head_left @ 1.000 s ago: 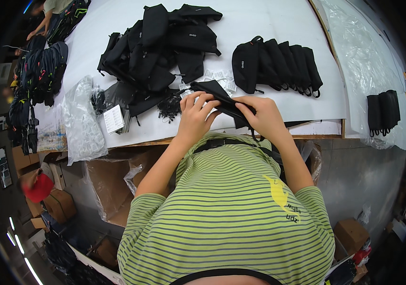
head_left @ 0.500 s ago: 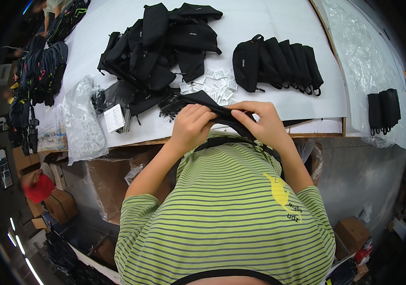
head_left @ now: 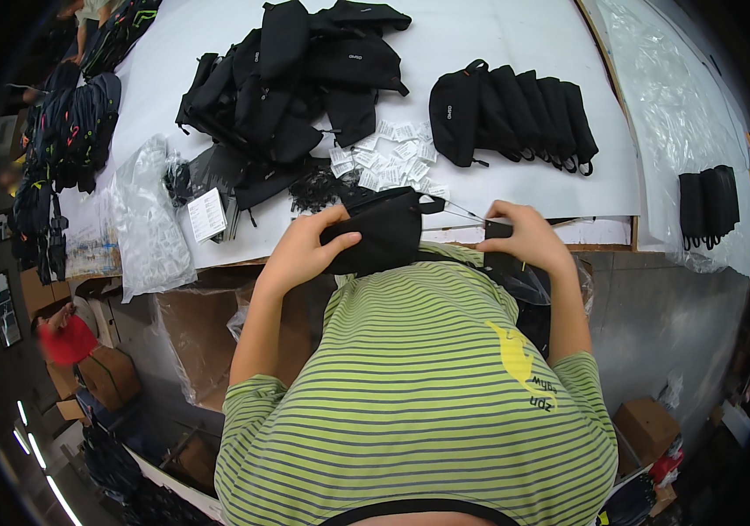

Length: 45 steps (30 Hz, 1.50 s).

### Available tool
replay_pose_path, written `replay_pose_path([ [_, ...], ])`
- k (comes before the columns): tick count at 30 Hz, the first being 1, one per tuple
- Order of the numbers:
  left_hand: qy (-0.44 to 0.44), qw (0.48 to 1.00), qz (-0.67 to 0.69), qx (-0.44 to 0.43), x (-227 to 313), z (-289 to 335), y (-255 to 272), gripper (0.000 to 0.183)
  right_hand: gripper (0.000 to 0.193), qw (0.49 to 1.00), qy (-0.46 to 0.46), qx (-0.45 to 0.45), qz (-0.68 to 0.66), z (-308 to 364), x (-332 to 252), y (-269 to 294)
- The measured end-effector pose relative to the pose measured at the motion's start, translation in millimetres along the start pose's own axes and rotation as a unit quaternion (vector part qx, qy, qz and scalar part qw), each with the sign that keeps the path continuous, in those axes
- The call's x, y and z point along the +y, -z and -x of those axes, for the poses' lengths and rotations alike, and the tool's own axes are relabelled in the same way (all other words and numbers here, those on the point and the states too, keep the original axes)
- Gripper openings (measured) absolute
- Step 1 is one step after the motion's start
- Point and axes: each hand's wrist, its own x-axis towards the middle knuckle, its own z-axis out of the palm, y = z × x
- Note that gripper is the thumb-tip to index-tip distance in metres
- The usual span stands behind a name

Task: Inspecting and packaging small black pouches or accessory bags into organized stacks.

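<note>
My left hand (head_left: 305,250) grips a black zippered pouch (head_left: 388,230) at the table's front edge, thumb on its near face. A fabric loop (head_left: 432,204) sticks out from the pouch's right end. From that loop a thin cord runs right to my right hand (head_left: 533,238), which pinches a small black tag (head_left: 497,230). The cord looks taut. Just beyond the pouch lie a scatter of small white printed labels (head_left: 401,156) and a heap of black cords (head_left: 318,188).
A loose pile of black pouches (head_left: 305,79) lies behind, and a neat row of pouches (head_left: 533,114) to the right. At left are a clear plastic bag (head_left: 151,219) and a stack of white cards (head_left: 206,215). More pouches (head_left: 710,206) lie far right; backpacks (head_left: 77,131) far left.
My hands have moved apart. The pouch, bunched between both hands before, now rests in my left hand, while my right hand has drawn the corded tag out to the right.
</note>
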Motion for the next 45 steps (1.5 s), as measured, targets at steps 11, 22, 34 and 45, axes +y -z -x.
replay_pose_path([
  [11, -0.066, 0.996, 0.058, -0.024, 8.7, 11.3, -10.6, 0.025, 0.014, 0.871, 0.066, 0.248, -0.42, -20.7, 25.7, 42.7],
  [22, -0.052, 0.99, 0.099, -0.087, 16.2, 16.1, -16.8, 0.024, 0.03, 0.419, 0.186, -0.009, -0.889, -104.8, -6.3, -12.5],
  [34, -0.086, 0.992, 0.078, -0.052, 13.5, 11.7, -17.5, 0.023, 0.033, 0.65, -0.026, 0.133, -0.748, -108.2, -32.1, -30.1],
  [45, -0.294, 0.937, -0.146, 0.121, 25.2, -24.8, -21.1, 0.019, 0.051, 0.947, 0.205, 0.118, 0.218, -64.9, -84.7, 3.9],
])
